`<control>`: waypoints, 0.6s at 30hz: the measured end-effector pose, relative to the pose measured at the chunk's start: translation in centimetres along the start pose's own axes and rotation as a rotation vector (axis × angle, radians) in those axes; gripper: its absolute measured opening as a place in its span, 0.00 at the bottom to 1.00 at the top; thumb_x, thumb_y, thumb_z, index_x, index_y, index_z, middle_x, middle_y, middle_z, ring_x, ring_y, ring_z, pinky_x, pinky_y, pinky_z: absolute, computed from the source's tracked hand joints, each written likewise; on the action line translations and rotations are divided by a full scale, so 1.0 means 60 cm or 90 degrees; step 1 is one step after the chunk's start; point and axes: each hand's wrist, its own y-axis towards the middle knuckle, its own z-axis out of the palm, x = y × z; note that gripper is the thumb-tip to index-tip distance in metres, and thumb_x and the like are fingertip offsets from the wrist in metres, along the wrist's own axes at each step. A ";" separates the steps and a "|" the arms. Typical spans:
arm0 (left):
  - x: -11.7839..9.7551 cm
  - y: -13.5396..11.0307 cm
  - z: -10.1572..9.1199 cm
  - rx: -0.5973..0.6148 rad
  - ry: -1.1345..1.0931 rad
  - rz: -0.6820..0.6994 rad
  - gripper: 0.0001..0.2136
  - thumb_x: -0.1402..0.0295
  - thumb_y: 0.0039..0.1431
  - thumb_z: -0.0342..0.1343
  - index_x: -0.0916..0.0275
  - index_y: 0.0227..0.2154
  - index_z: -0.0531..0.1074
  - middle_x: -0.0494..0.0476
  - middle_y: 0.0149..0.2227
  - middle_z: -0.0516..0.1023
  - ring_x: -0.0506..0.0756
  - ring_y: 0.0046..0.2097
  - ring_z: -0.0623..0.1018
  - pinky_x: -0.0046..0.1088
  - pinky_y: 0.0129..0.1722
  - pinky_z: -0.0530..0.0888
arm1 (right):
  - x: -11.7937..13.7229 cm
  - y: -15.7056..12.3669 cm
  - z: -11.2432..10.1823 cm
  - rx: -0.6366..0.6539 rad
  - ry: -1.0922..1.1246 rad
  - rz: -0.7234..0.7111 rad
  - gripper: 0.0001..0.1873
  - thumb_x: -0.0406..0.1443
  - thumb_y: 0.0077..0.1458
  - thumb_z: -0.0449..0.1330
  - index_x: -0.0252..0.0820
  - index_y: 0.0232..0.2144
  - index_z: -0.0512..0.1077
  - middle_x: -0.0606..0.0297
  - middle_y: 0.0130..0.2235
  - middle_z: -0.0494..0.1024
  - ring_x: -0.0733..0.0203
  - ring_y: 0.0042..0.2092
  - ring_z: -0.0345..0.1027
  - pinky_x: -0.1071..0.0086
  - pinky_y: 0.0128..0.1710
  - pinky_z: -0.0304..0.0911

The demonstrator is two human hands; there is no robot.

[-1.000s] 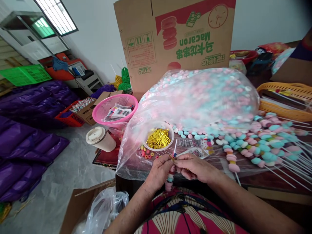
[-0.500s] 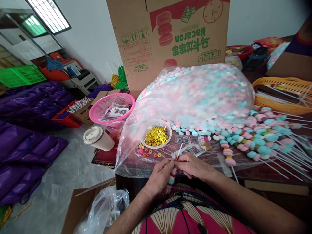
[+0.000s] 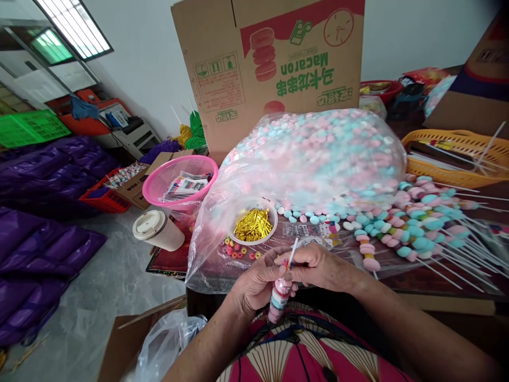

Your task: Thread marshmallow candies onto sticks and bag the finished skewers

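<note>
Close to my body I hold a wrapped marshmallow skewer (image 3: 279,300), pink, blue and white, in a clear printed bag. Its white stick (image 3: 293,251) points up and away from me. My left hand (image 3: 253,282) is closed around the upper part of the wrapped candy. At the gathered neck of the bag, the fingers of my right hand (image 3: 325,269) pinch beside the stick. Just beyond my hands are gold twist ties (image 3: 253,225) in a white bowl (image 3: 273,216), loose gummy rings (image 3: 235,249) and flat printed bags (image 3: 306,229).
A large clear sack of marshmallows (image 3: 318,154) lies before a cardboard box (image 3: 222,69). Unwrapped skewers (image 3: 427,228) pile up at right below an orange basket (image 3: 493,151). At left stand a lidded cup (image 3: 167,233) and a pink basket (image 3: 155,199).
My hands have turned the wrapped skewer, so more of it shows below them. My left fingers have opened out somewhat around the neck. The gold strip at my left fingertips no longer shows.
</note>
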 end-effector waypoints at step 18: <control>0.004 0.002 0.026 -0.275 0.368 0.321 0.15 0.60 0.47 0.63 0.62 0.37 0.74 0.54 0.31 0.76 0.51 0.32 0.73 0.25 0.33 0.69 | -0.039 0.003 0.012 -0.381 -0.697 -0.272 0.14 0.27 0.56 0.44 0.41 0.23 0.63 0.63 0.21 0.69 0.61 0.25 0.60 0.68 0.27 0.52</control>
